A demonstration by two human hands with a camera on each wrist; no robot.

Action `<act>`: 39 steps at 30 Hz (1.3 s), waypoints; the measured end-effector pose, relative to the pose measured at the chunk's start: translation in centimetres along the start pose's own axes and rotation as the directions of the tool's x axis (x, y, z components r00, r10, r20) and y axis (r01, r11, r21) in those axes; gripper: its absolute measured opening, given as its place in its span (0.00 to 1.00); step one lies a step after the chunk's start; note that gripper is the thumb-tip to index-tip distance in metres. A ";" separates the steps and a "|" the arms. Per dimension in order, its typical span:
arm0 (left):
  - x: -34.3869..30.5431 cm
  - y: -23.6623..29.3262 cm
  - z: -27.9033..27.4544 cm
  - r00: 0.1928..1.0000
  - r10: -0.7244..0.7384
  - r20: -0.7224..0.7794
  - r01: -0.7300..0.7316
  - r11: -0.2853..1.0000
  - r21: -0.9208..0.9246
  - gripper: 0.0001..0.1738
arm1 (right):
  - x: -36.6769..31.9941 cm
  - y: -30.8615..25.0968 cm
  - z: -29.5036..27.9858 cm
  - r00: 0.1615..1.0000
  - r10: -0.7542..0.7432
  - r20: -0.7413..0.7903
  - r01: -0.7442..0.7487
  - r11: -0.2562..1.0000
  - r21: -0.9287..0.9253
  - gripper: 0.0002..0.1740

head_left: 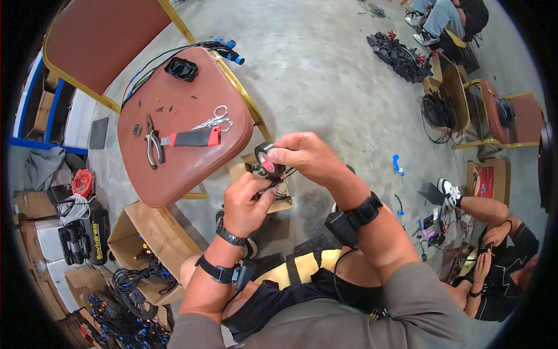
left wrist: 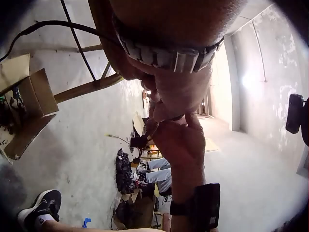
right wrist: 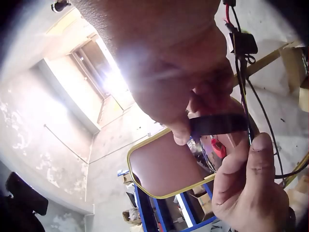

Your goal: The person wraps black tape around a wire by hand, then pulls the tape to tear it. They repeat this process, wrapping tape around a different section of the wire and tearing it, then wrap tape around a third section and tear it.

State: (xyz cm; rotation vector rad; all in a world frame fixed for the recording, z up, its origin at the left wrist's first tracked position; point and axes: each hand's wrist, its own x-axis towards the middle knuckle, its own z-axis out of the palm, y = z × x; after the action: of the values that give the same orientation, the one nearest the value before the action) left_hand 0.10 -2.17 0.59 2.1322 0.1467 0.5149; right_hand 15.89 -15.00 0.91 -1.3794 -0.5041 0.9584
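Note:
My right hand holds a roll of black electrical tape with a red and white core label, thumb on its side. In the right wrist view a strip of black tape runs from the right hand to a thin black cable. My left hand pinches that cable between thumb and forefinger, just below the strip. Further up the cable hang a small black block and a short red wire. Seen from the left wrist, both hands overlap and hide the roll.
A brown padded chair stands ahead, bearing pliers, scissors, a red-and-black handled knife and a black plastic housing. Left is a cardboard box with cables. Another person sits at right.

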 end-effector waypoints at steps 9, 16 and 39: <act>0.2 0.8 0.0 0.999 0.045 0.028 -0.045 0.999 0.028 0.12 | 0.8 0.5 -0.2 1.000 0.002 0.010 0.000 0.981 -0.194 0.27; -0.3 0.5 0.2 0.991 0.133 0.031 -0.135 0.987 0.086 0.12 | 1.2 -0.2 0.5 1.000 -0.007 -0.011 -0.002 0.774 -0.633 0.26; 0.0 -3.3 -2.2 0.849 -0.529 0.014 0.442 0.695 -0.567 0.06 | -0.1 3.3 3.2 0.876 -0.463 0.134 0.436 0.645 -0.627 0.31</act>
State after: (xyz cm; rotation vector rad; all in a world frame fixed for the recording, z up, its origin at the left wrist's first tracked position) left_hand -0.58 1.40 -0.96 1.3962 0.5697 0.3399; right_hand 12.43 -13.43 -1.68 -1.7535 -1.1725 0.3298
